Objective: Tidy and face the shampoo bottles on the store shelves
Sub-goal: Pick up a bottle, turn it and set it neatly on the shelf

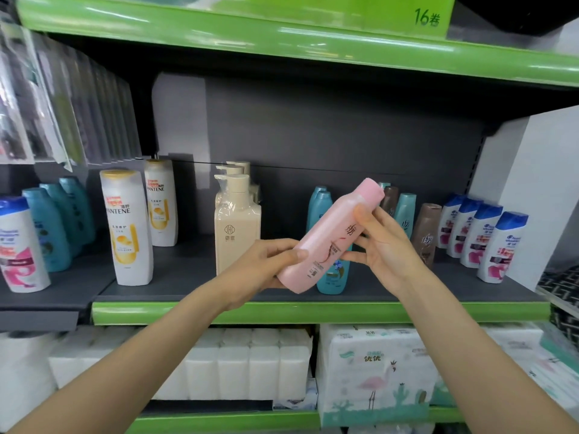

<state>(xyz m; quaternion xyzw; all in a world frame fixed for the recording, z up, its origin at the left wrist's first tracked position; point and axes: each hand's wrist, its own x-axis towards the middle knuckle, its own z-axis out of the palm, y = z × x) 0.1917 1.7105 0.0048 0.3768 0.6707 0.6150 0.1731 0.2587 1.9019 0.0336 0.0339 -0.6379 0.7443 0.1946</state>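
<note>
A pink shampoo bottle (332,239) is tilted in the air in front of the dark shelf (194,283), cap up and to the right. My left hand (263,264) grips its lower end. My right hand (382,242) holds its upper half, thumb on the front. Behind it stand teal bottles (319,208) and brown bottles (426,233). A cream pump bottle (236,233) stands left of my hands, and white Pantene bottles (127,227) stand further left.
White bottles with blue caps (498,245) line the shelf's right end, more teal bottles (50,227) and another blue-capped one (18,245) the left. Tissue packs (376,371) and paper rolls (238,361) fill the shelf below. A green shelf edge (313,311) runs under my hands.
</note>
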